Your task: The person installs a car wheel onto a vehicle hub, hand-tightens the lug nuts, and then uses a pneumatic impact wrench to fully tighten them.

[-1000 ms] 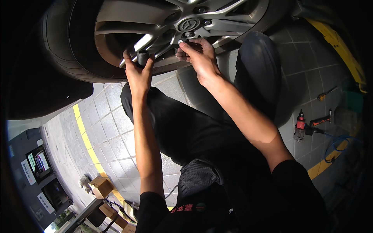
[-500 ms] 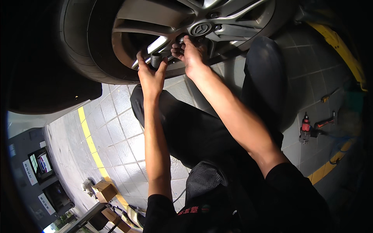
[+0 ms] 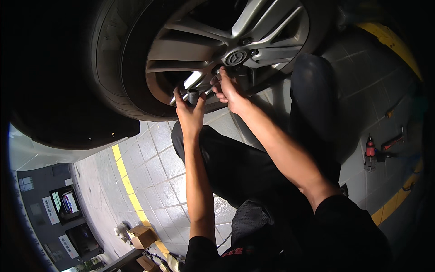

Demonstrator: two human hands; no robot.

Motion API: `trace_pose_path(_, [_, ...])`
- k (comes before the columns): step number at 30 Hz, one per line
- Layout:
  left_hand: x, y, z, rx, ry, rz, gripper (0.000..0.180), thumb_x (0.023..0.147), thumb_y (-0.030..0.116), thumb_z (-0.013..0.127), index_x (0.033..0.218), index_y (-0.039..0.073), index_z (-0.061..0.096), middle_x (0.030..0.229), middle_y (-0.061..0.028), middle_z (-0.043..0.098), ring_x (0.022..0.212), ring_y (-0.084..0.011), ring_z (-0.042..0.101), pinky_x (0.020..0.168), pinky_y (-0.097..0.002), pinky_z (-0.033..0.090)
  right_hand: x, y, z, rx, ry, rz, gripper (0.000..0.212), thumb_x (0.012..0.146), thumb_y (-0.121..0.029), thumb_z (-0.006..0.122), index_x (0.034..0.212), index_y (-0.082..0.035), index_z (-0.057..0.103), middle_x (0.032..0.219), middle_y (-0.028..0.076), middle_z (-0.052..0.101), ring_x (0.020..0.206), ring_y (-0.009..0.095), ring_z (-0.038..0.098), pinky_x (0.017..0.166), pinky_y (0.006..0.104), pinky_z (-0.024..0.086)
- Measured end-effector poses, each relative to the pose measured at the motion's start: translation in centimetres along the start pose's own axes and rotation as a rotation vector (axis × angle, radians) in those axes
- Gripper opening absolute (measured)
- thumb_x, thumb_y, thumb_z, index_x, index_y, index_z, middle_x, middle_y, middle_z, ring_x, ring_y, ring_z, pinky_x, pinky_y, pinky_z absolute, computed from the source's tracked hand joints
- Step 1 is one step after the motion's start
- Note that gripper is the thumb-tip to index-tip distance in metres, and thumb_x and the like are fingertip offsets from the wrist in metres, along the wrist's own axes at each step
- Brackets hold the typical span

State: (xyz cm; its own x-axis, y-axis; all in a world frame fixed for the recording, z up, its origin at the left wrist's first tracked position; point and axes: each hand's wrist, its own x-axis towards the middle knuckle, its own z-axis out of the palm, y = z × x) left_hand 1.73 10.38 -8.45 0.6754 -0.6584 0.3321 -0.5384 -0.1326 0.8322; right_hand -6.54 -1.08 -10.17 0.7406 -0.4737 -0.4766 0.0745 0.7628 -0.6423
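A car wheel with a silver spoked rim (image 3: pixel 181 50) and a dark tyre (image 3: pixel 111 68) fills the top of the view. Between the thumb and fingers of my left hand (image 3: pixel 190 117) sits a dark cylindrical socket (image 3: pixel 193 97), its open end up, in front of the lower rim. My right hand (image 3: pixel 231 94) reaches up to a lug hole just below the round centre cap (image 3: pixel 236 57). Its thumb and index finger are pinched there; what lies between them is hidden. Lug nuts (image 3: pixel 254 52) show in other holes beside the cap.
My dark-trousered knee (image 3: pixel 312 90) is right of the wheel. On the tiled floor at right lie a red-and-black power tool (image 3: pixel 370 152) and another red-handled tool (image 3: pixel 393 140). A yellow metal arm (image 3: pixel 392 43) stands beyond. Cardboard boxes (image 3: pixel 142 236) are at lower left, by a yellow line (image 3: pixel 128 183).
The view has shifted, so wheel, hands and floor appear lower and further right. My left hand keeps the socket, and my right fingers stay at the same lug hole.
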Motion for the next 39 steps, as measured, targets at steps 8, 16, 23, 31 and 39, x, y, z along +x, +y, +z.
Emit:
trace_pose_path(8, [-0.1, -1.4, 0.0, 0.07, -0.043, -0.087, 0.071, 0.078, 0.009, 0.068, 0.134, -0.008, 0.027, 0.115, -0.0194, 0.054, 0.102, -0.0214, 0.053, 0.089, -0.0283, 0.041, 1.1, 1.5, 0.5, 0.179, 0.24, -0.191, 0.043, 0.089, -0.049, 0.053, 0.072, -0.01, 0.051, 0.056, -0.001, 0.05, 0.043, 0.007, 0.044, 0.038, 0.0233, 0.031])
trace_pose_path(16, [0.3, -0.4, -0.2, 0.184, -0.089, -0.015, 0.064, 0.081, -0.003, 0.063, 0.133, -0.007, 0.025, 0.122, -0.0162, 0.046, 0.108, -0.0195, 0.048, 0.091, -0.0273, 0.04, 0.4, 0.4, 0.5, 0.307, 0.204, -0.153, 0.031, 0.089, -0.037, 0.059, 0.086, -0.007, 0.053, 0.06, 0.001, 0.053, 0.047, 0.01, 0.051, 0.041, 0.0235, 0.039])
trace_pose_path(23, [1.2, -1.3, -1.2, 0.211, -0.096, 0.05, 0.069, 0.076, 0.014, 0.072, 0.125, -0.013, 0.031, 0.111, -0.0223, 0.057, 0.102, -0.0216, 0.053, 0.092, -0.0312, 0.039, 4.3, 3.4, 1.8, -0.021, 0.342, -0.27, 0.042, 0.092, -0.045, 0.046, 0.085, -0.006, 0.058, 0.061, 0.005, 0.061, 0.059, 0.016, 0.062, 0.053, 0.0309, 0.049])
trace_pose_path(31, [0.3, -1.2, -1.1, 0.102, -0.139, -0.157, 0.07, 0.084, 0.001, 0.063, 0.136, 0.0, 0.017, 0.074, -0.0028, 0.052, 0.051, -0.0057, 0.043, 0.043, -0.0203, 0.035, 0.3, 1.5, -0.6, -0.384, 0.428, -0.455, 0.047, 0.082, -0.044, 0.063, 0.1, 0.0, 0.058, 0.064, 0.004, 0.058, 0.062, 0.019, 0.06, 0.063, 0.0322, 0.049])
trace_pose_path(39, [0.9, 0.1, -0.7, 0.132, -0.196, -0.107, 0.038, 0.085, 0.006, 0.063, 0.112, 0.007, 0.036, 0.064, 0.0008, 0.044, 0.047, -0.0052, 0.036, 0.039, -0.0213, 0.031, 2.0, 2.4, -0.9, -0.405, 0.453, -0.603, 0.052, 0.092, -0.043, 0.046, 0.06, -0.004, 0.06, 0.05, 0.013, 0.057, 0.051, 0.029, 0.061, 0.048, 0.0371, 0.05])
